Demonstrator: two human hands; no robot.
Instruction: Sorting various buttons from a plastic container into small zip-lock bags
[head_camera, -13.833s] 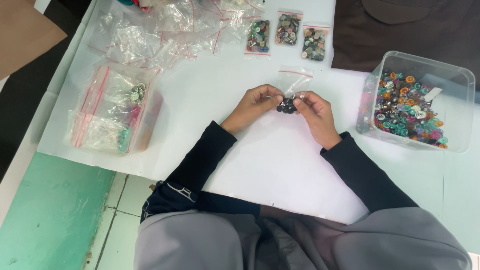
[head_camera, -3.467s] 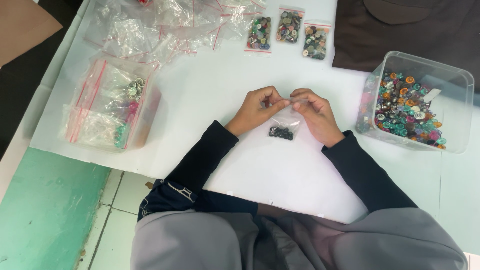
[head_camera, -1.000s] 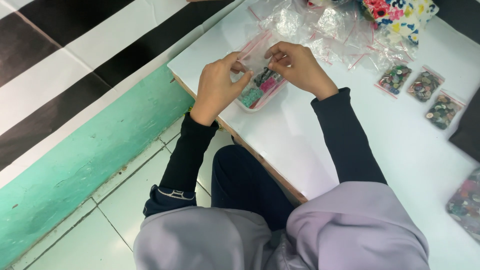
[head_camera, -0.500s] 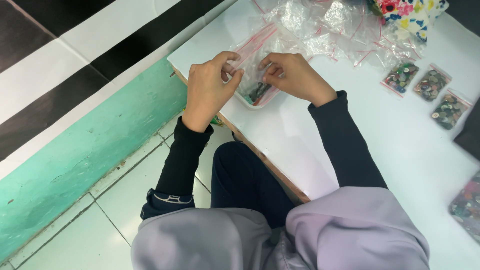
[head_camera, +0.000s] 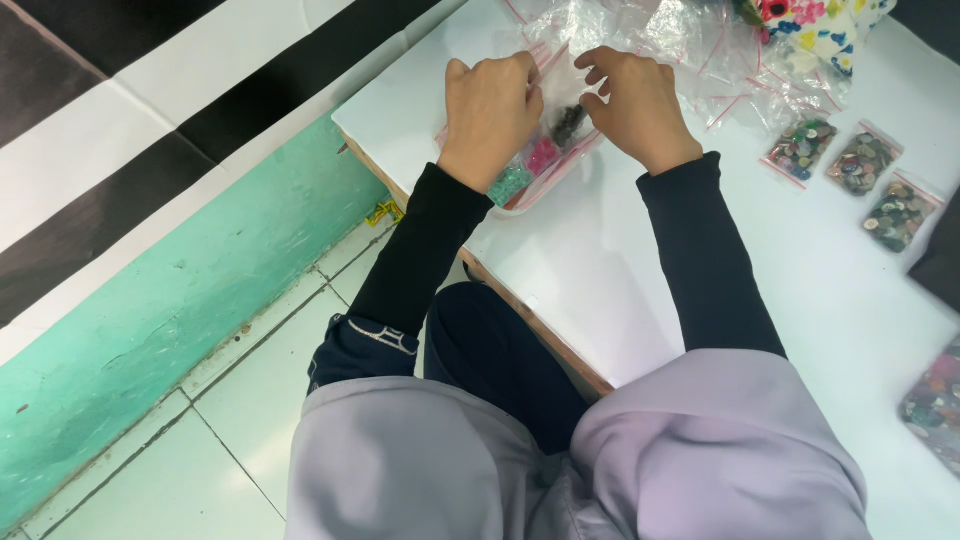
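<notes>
I see both hands have shifted to the white table's (head_camera: 640, 290) left edge: left hand (head_camera: 490, 110) and right hand (head_camera: 635, 100) pinch a small clear zip bag (head_camera: 562, 85) over the clear plastic tub (head_camera: 530, 175).

Both hands (head_camera: 565, 105) on small clear bag (head_camera: 566, 95)

sleeves (head_camera: 700, 250): 2, black, long | garment (head_camera: 560, 470): lilac | trousers (head_camera: 500, 350): dark navy

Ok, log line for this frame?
left hand: on small clear bag | right hand: on same bag | below: clear container of filled bags | table: white
</notes>
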